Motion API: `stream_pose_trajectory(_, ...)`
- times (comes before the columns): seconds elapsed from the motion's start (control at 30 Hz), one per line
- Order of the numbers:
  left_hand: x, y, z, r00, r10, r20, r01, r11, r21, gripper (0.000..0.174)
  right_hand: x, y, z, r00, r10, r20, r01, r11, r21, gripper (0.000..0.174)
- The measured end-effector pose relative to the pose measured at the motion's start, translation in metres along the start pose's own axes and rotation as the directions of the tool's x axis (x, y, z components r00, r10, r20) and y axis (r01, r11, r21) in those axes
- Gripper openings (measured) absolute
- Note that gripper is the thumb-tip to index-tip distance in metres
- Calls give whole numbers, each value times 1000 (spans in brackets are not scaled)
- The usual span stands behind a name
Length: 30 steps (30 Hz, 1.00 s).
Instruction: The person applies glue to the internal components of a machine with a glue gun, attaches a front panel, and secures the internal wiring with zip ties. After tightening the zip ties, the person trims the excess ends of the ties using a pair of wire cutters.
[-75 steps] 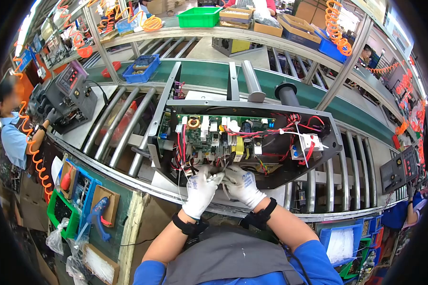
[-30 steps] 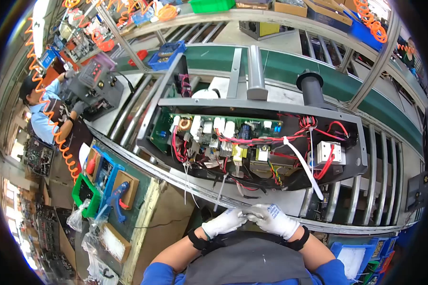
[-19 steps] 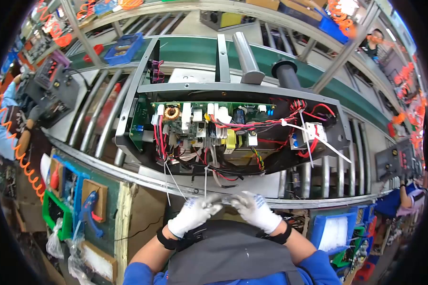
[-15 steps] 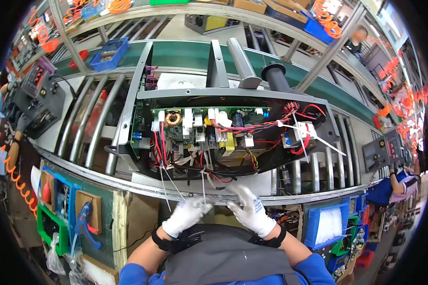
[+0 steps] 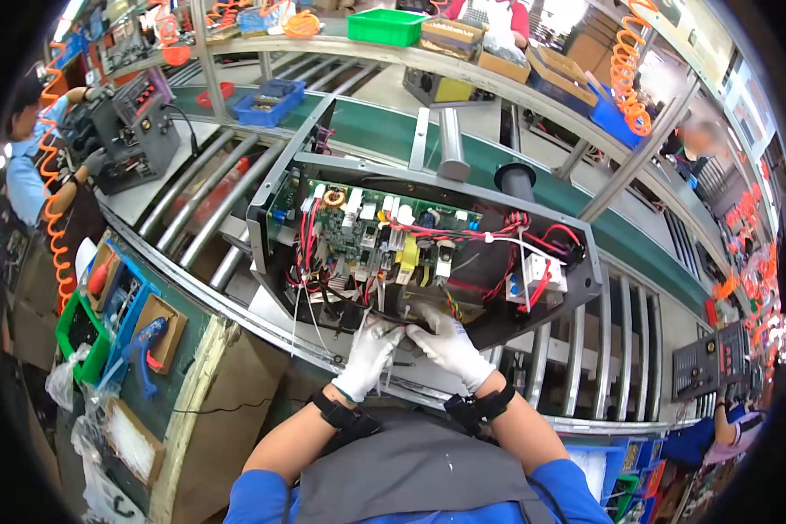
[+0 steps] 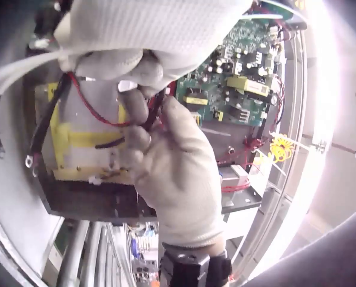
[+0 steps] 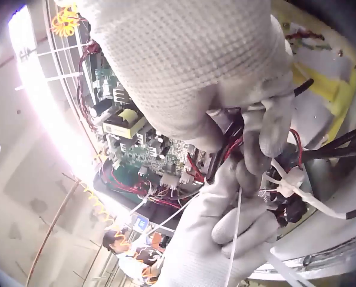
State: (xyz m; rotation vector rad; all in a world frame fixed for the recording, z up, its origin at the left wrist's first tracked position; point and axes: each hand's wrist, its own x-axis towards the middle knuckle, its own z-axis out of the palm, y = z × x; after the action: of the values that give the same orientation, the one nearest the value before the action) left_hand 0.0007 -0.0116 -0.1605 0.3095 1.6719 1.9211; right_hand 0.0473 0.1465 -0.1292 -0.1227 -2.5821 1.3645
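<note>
An open dark metal housing [image 5: 358,164] lies with its green circuit board [image 5: 393,210] and wires exposed. At its near edge both gloved hands meet. In the right wrist view my left hand [image 7: 217,239] pinches a bundle of black and red wires [image 7: 233,140], and a white cable tie [image 7: 237,233] runs across its fingers. My right hand [image 7: 196,66] grips the same bundle from the other side. The left wrist view has my left hand [image 6: 148,36] above and my right hand [image 6: 181,173] below, fingertips close together at the wires. The fingers partly hide the bundle.
Metal rollers [image 5: 576,358] flank the housing. A blue glue gun [image 5: 140,354], a green bin [image 5: 83,336] and white ties in a box [image 5: 131,444] are at left. Another person [image 5: 31,166] handles a similar unit [image 5: 131,131]; a shelf [image 5: 323,45] runs behind.
Both hands have moved up from below the housing's near edge and come together at its wires, which they now hold. The view has also shifted.
</note>
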Motion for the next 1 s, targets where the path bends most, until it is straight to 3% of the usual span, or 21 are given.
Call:
stream_pose_trajectory(0.03, 2, -2, 2, 1000, 10, -15, -10, 1000, 7, 18, 1, -2, -10, 902, 344, 259, -387, 912, 138, 39)
stream_pose_trajectory(0.1, -1, 1, -1, 984, 176, 36, -180, 954, 241, 18, 9, -6, -11, 934, 268, 238, -289, 955, 60, 37)
stream_pose_trajectory(0.13, -3, 4, 1, 997, 74, 4, -73, 972, 221, 18, 11, -8, -10, 958, 198, 208, -196, 980, -33, 36)
stream_pose_trajectory(0.17, 1, 6, 0, 905, 417, 80, -390, 743, 544, 17, 12, -16, -13, 965, 168, 202, -166, 986, -27, 29)
stream_pose_trajectory(0.2, 6, 8, 0, 707, 652, 275, -584, 319, 746, 17, 12, -12, -10, 965, 161, 205, -162, 987, -13, 29)
stream_pose_trajectory(0.23, -2, 7, 5, 980, 198, -17, -147, 779, 610, 19, 9, -7, -6, 985, 123, 123, -123, 992, -10, 26)
stream_pose_trajectory(0.3, -12, 5, 7, 977, 212, -37, -152, 800, 581, 17, 3, -7, -6, 998, 61, -34, -63, 995, -72, 21)
stream_pose_trajectory(0.33, -15, 5, 8, 971, 232, -55, -164, 819, 549, 19, -1, -8, -7, 997, 71, -39, -74, 995, -72, 21)
stream_pose_trajectory(0.37, -17, 15, 11, 991, 103, -80, -60, 903, 425, 21, -6, -9, -7, 992, -6, -127, -5, 996, -88, 20)
stream_pose_trajectory(0.4, -14, 14, 10, 993, 98, -68, -60, 903, 424, 21, -11, -12, -9, 974, -84, -212, 61, 992, -113, 20)
stream_pose_trajectory(0.47, -3, 18, 8, 972, 222, 74, -234, 906, 353, 23, -22, -21, -11, 973, -53, -224, 29, 994, -108, 19)
stream_pose_trajectory(0.5, -5, 37, 6, 994, 46, 96, -81, 914, 398, 24, -27, -21, -10, 969, -61, -239, 51, 998, -48, 19)
stream_pose_trajectory(0.6, -4, 37, 5, 976, 159, 148, -206, 897, 390, 23, -33, -24, -13, 975, -35, -219, 38, 999, 7, 19)
stream_pose_trajectory(0.63, -8, 42, 5, 989, 10, 148, -58, 944, 324, 24, -34, -24, -13, 985, 30, -167, -17, 997, 79, 19)
stream_pose_trajectory(0.73, -4, 29, -1, 988, -26, 153, -35, 923, 383, 25, -32, -25, -22, 989, 131, -65, -120, 981, 153, 23)
stream_pose_trajectory(0.77, -8, 42, 3, 987, 8, 162, -89, 862, 499, 24, -31, -26, -24, 964, 265, -23, -244, 916, 319, 23)
stream_pose_trajectory(0.8, -6, 40, 2, 985, 9, 170, -94, 861, 500, 24, -30, -26, -27, 923, 383, 40, -356, 808, 469, 24)
stream_pose_trajectory(0.87, -5, 37, -1, 964, 113, 242, -239, 766, 596, 22, -29, -26, -33, 923, 381, 56, -355, 786, 506, 25)
stream_pose_trajectory(1.0, -9, 46, 2, 955, 119, 270, -266, 741, 616, 21, -28, -30, -35, 953, 297, 53, -290, 851, 437, 24)
